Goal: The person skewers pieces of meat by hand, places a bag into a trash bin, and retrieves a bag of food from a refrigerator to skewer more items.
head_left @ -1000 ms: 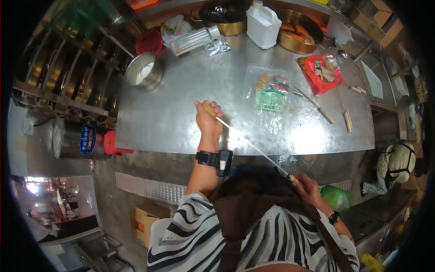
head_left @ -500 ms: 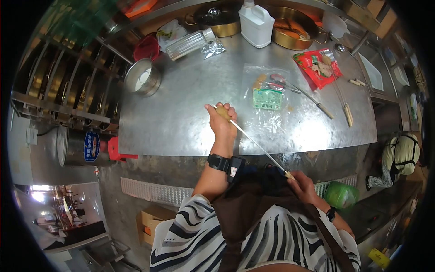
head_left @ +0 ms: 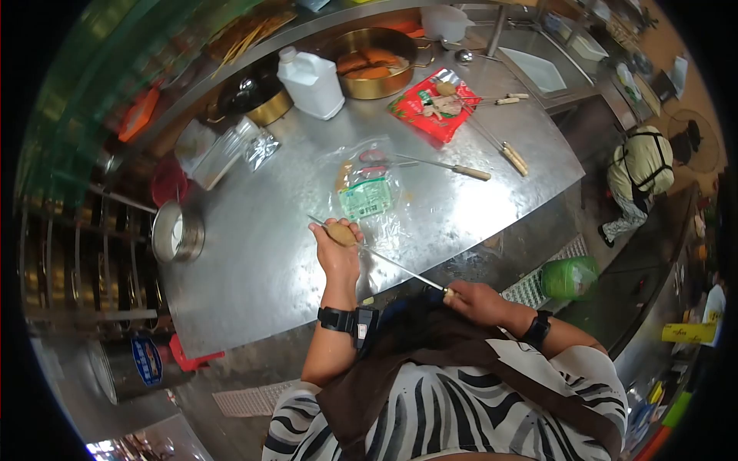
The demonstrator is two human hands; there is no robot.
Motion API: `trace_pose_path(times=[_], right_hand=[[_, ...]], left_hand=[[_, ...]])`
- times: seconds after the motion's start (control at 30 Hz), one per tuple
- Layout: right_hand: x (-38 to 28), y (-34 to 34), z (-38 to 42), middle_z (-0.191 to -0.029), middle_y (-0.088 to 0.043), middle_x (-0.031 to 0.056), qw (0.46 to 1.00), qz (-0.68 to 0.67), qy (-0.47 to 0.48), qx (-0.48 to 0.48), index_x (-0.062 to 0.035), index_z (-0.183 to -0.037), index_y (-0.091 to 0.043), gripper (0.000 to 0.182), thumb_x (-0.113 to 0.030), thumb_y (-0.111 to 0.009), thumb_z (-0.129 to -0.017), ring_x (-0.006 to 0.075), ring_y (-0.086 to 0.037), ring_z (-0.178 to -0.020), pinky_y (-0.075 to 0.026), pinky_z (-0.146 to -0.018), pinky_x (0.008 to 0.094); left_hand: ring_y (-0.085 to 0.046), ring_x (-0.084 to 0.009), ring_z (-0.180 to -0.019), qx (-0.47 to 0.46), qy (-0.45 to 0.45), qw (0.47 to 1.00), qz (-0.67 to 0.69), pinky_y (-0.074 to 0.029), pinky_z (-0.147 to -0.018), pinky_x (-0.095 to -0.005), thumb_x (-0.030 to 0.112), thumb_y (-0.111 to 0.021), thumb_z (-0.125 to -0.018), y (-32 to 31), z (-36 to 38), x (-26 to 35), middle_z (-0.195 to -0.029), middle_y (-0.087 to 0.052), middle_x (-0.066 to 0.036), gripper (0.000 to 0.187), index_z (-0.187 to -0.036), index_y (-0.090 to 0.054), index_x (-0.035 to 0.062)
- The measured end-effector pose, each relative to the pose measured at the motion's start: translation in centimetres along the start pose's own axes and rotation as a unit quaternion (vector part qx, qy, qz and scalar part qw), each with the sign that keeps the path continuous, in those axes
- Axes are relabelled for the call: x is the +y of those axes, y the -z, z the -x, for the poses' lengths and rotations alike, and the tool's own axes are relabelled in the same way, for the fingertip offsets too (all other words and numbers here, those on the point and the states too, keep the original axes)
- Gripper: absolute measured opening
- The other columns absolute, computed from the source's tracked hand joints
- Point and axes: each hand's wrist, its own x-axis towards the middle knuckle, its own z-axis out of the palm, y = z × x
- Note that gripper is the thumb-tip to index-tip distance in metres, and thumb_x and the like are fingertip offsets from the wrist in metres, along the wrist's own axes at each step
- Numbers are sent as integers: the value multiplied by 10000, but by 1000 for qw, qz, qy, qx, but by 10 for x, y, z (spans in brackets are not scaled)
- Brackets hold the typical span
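A brownish oval food piece [head_left: 340, 233] sits on a long metal skewer [head_left: 400, 267], whose tip pokes out past it. My left hand [head_left: 337, 260] cups the food piece, its fingers curled behind it and the thumb alongside. Lower right, my right hand [head_left: 478, 303] is closed around the skewer's wooden handle, most of it hidden in the fist. Just beyond my left hand, a clear plastic bag [head_left: 388, 207] with a green label lies on the steel table [head_left: 254, 269]. Another wooden-handled skewer [head_left: 470, 174] rests with its metal end on that bag.
A red packet [head_left: 419, 107] with food on top lies farther back, near more handled skewers [head_left: 516, 157]. Along the back stand a white jug [head_left: 311, 84] and brass pots [head_left: 373, 84]. A metal pot [head_left: 184, 234] is at left. A person [head_left: 639, 173] bends over at right.
My view has turned to the right, so the table appears tilted. The left fingers have loosened somewhat, showing more of the food piece. Both hands still hold the skewered piece and handle.
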Motion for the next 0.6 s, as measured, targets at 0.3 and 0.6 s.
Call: trace_pose_path(times=[0.3,0.6], right_hand=[[102,98,-80,-768,-573,199,945,6,-49,322,-55,-908,-535,287,-338,-496,-883,361,-569,-731,-443,-638,423],[167,170,-183,-792,-573,207,867,171,-36,467,-46,-847,-548,293,-336,-509,-854,364,-562,-783,-428,-687,451]], left_hand=[[-522,-218,-1001,-39,-81,931,-353,-451,-847,-346,203,-519,-882,36,13,-4,-1137,-496,-142,363,-1162,-444,-14],[-429,-251,-1125,53,-171,746,-641,-426,-862,-340,160,-621,-788,90,16,-34,-1281,-356,-155,507,-1232,-417,25]])
